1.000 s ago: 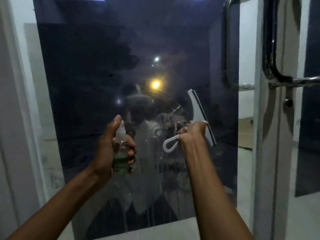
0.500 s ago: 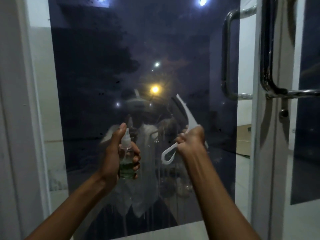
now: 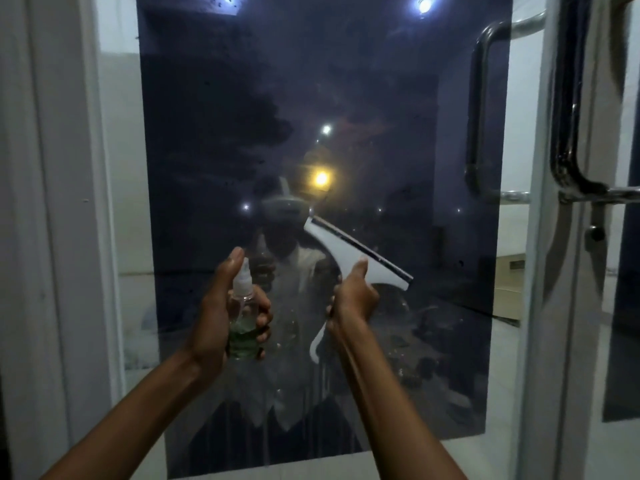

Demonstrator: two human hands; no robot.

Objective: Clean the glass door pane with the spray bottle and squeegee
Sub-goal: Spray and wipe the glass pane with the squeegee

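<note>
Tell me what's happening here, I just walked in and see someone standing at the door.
A person is cleaning the glass door pane. The left hand grips a small spray bottle with green liquid, one finger over its nozzle. The right hand holds a white squeegee up at the glass, blade tilted. Drip streaks show low on the pane.

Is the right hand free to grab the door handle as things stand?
Probably not: the right hand grips the squeegee, so it has no free grip, though nothing stands between it and the handle.
</note>
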